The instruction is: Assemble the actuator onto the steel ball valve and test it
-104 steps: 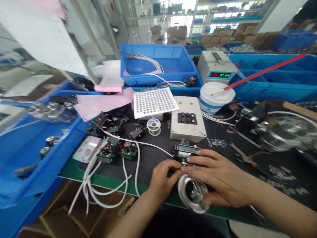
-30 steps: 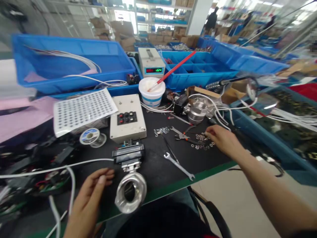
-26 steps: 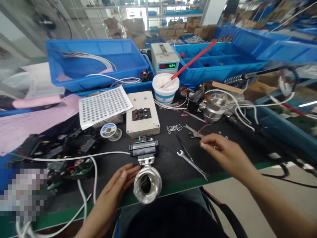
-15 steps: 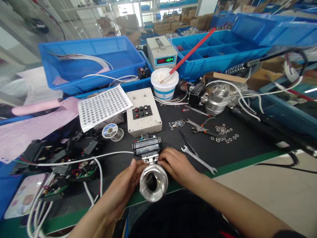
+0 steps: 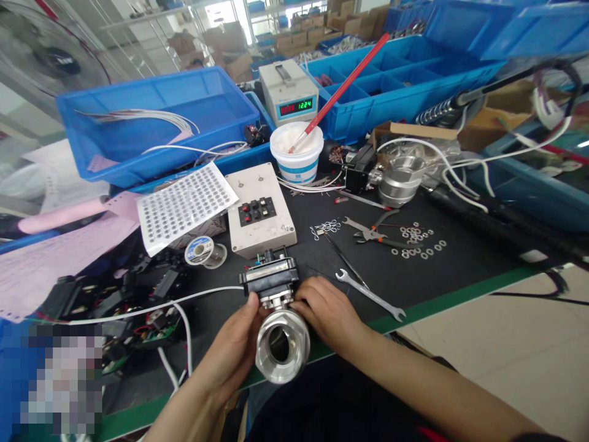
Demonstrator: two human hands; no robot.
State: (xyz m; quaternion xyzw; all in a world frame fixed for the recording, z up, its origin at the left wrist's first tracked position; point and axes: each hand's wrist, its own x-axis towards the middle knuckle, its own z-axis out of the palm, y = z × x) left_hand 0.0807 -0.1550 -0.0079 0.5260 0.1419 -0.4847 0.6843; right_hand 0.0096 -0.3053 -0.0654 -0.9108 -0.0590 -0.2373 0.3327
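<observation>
A steel valve body (image 5: 281, 344) with a round open bore lies at the front edge of the black mat, joined to a black actuator box (image 5: 270, 278) with a white cable. My left hand (image 5: 234, 350) cups the valve's left side, thumb at the neck. My right hand (image 5: 327, 312) presses its fingers on the right side of the neck, under the black box. Whether something small sits between those fingertips is hidden.
A wrench (image 5: 370, 294), pliers (image 5: 373, 234) and several washers (image 5: 418, 240) lie on the mat to the right. Behind the valve are a white switch box (image 5: 260, 212), solder spool (image 5: 201, 251), white tub with red brush (image 5: 297, 152), second valve (image 5: 401, 179) and blue bins (image 5: 156, 126).
My right hand came back from the washers at the right and settled on the valve neck. My left hand closed in on the valve's left side. The view tilted slightly.
</observation>
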